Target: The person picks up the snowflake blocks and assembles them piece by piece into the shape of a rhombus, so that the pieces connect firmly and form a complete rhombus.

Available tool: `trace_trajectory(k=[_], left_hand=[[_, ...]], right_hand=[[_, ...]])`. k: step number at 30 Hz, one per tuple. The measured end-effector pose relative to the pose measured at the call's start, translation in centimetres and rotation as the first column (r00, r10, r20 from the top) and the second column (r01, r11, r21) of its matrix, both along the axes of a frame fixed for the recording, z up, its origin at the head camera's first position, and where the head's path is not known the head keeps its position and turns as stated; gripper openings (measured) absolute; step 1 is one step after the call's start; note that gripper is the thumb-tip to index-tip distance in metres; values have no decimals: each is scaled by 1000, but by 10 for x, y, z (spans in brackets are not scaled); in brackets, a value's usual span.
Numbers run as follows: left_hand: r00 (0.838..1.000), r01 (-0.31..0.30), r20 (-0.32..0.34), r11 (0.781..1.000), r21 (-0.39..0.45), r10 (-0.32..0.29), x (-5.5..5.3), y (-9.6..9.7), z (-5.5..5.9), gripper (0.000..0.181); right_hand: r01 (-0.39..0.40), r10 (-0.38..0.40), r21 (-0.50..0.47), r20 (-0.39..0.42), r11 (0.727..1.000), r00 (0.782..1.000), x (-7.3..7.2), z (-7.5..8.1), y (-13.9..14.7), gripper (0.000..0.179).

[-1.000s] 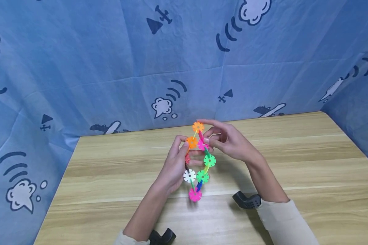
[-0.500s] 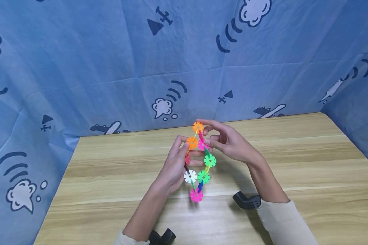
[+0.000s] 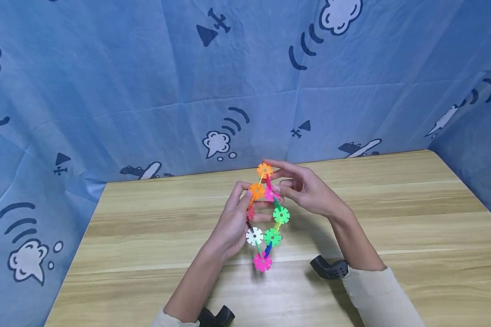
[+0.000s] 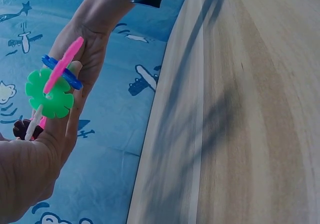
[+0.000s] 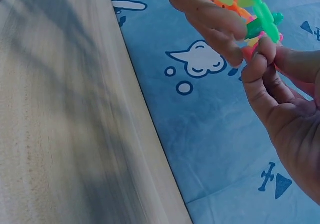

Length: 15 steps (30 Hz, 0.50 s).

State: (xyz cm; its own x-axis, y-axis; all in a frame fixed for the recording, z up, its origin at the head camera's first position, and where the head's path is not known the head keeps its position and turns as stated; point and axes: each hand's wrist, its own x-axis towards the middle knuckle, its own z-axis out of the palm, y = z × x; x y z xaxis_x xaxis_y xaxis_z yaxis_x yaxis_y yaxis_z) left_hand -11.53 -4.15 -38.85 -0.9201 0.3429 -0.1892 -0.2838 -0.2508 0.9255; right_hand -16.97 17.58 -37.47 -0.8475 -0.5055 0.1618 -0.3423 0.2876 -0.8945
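Observation:
A closed loop of notched plastic snowflake discs (image 3: 272, 237) in orange, pink, green, white and other colours hangs upright above the table between both hands. My left hand (image 3: 231, 222) pinches its left side, thumb on an orange disc (image 3: 256, 191). Pinching a pink disc on the opposite side, my right hand (image 3: 311, 188) reaches its index finger to the orange disc (image 3: 264, 170) at the top. At the bottom hangs a bright pink disc (image 3: 263, 262). In the left wrist view a green disc (image 4: 49, 93) faces the camera; the right wrist view shows another green disc (image 5: 265, 16) above the right fingertips.
A wood-grain table (image 3: 147, 227) lies under the hands, its far edge against a blue printed curtain (image 3: 147, 91). Black wrist devices (image 3: 329, 267) sit near both sleeves.
The loop has shifted very slightly, its lower discs moving a little right and down. Both hands keep their hold in nearly the same place.

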Motion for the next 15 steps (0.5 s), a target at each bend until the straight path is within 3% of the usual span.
trace_trajectory(k=[15], left_hand=[[1000,-22,0,1000,-8,22,0,3,-3,15]], right_hand=[[-29,29,25,-5,999,1000,1,3,1,62]])
